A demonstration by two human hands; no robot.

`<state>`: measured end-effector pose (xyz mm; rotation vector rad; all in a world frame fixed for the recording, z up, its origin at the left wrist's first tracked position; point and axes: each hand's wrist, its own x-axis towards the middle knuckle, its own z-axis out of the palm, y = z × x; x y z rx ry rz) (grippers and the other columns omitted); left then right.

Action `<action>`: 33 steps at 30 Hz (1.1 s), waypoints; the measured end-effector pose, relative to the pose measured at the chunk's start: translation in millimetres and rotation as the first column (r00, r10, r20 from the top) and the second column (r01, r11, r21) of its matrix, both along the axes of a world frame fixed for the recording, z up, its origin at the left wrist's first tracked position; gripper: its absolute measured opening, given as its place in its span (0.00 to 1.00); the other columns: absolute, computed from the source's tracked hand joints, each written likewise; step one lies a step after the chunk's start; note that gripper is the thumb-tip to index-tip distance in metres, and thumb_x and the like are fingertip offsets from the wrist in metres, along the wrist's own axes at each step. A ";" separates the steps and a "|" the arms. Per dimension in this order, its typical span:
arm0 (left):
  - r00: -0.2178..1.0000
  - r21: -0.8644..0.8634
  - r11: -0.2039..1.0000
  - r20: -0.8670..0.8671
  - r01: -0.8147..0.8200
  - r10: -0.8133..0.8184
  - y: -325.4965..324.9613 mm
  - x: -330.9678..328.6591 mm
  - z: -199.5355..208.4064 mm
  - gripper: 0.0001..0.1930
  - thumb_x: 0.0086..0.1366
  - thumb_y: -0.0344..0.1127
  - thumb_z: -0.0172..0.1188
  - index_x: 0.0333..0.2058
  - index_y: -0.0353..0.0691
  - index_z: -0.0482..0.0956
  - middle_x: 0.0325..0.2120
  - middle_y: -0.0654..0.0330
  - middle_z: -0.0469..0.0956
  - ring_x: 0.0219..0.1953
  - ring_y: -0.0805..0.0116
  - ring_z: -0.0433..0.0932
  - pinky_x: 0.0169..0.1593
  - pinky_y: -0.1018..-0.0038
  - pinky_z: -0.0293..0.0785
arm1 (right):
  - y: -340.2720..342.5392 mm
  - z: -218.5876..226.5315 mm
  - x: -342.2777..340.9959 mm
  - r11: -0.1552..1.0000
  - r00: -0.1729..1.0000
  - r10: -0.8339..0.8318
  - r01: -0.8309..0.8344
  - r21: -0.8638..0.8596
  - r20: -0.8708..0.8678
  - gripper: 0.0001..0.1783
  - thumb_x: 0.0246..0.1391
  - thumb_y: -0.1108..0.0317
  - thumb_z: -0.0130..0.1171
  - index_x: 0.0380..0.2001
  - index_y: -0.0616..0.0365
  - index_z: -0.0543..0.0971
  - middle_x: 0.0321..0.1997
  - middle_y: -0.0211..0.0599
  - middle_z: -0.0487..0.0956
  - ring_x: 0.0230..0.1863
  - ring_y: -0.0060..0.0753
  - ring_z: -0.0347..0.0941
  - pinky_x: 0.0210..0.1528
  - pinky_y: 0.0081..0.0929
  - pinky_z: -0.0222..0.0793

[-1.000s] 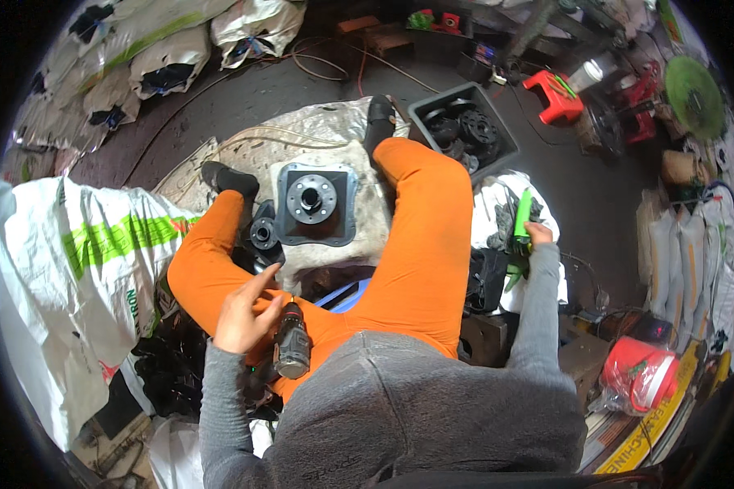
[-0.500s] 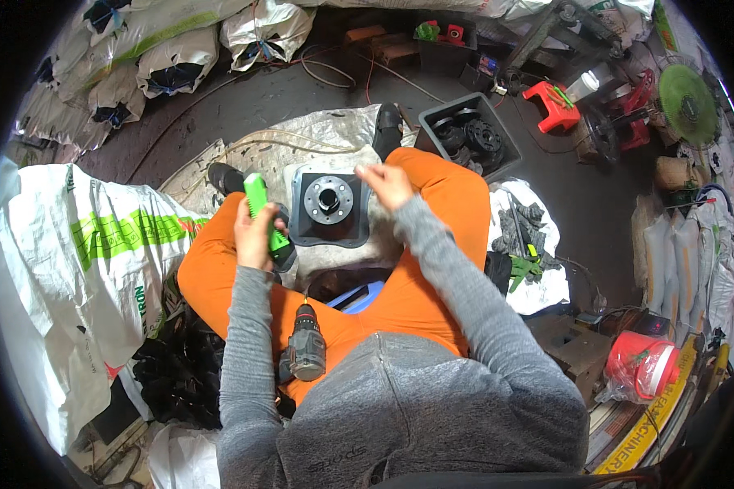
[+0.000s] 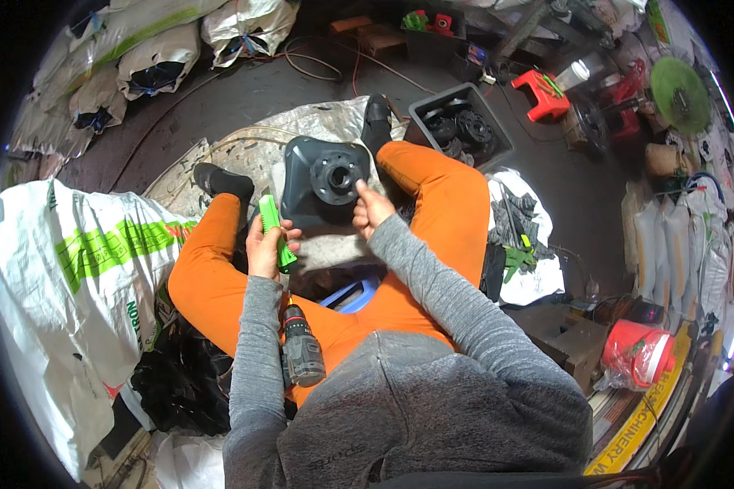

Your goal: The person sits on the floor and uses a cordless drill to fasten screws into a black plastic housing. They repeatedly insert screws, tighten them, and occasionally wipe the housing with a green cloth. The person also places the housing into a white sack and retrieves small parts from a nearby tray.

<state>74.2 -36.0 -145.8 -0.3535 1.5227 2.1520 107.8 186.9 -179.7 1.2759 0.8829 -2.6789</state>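
Here, my left hand (image 3: pixel 263 244) is clenched around a bright green, ridged plastic tool handle (image 3: pixel 274 230), held just left of the dark grey square metal housing with a round hub (image 3: pixel 324 179) lying between my orange-trousered legs. My right hand (image 3: pixel 373 209) pinches something small at the hub's rim. A grey cordless drill (image 3: pixel 302 352) rests on my lap.

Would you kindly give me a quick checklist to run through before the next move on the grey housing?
1. Left hand grips the green tool: ok.
2. Right hand at the grey housing, by its hub: ok.
3. Housing lies flat between the orange legs: ok.
4. Cordless drill rests on the lap, unheld: ok.
5. Small part in right fingertips: cannot tell.
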 end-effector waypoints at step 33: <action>0.774 -0.902 0.418 -0.189 0.105 -0.604 77.0 26.6 5.2 0.37 0.64 0.57 0.49 0.65 0.40 0.54 0.35 0.37 0.78 0.39 0.38 0.78 0.42 0.55 0.72 | -29.7 -34.6 4.4 0.495 0.956 0.251 -0.263 0.828 0.154 0.22 0.62 0.48 0.45 0.31 0.59 0.72 0.28 0.50 0.77 0.34 0.56 0.74 0.36 0.44 0.66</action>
